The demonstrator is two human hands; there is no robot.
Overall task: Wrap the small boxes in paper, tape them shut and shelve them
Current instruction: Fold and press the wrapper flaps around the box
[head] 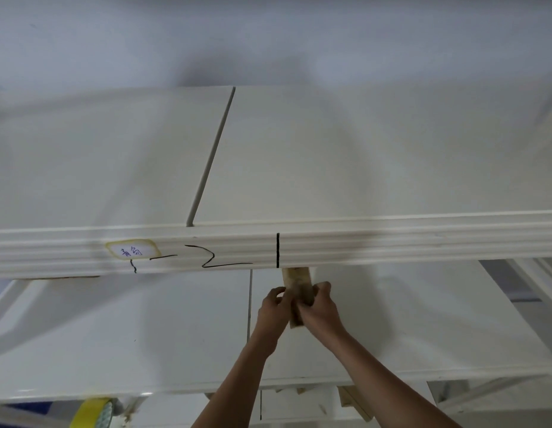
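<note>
A small box wrapped in brown paper (297,279) lies on the middle white shelf (176,329), its far end under the front rail of the shelf above. My left hand (273,310) grips its left side with curled fingers. On the right side and top, my right hand (318,307) holds it with the fingers wrapped over. Both forearms reach up from the bottom of the view.
The upper shelf (361,156) has a ribbed front rail (392,242) with black marker strokes and a taped label (133,249). A roll of yellow tape (91,412) sits at the bottom left. Brown paper-wrapped pieces (353,400) lie on the level below.
</note>
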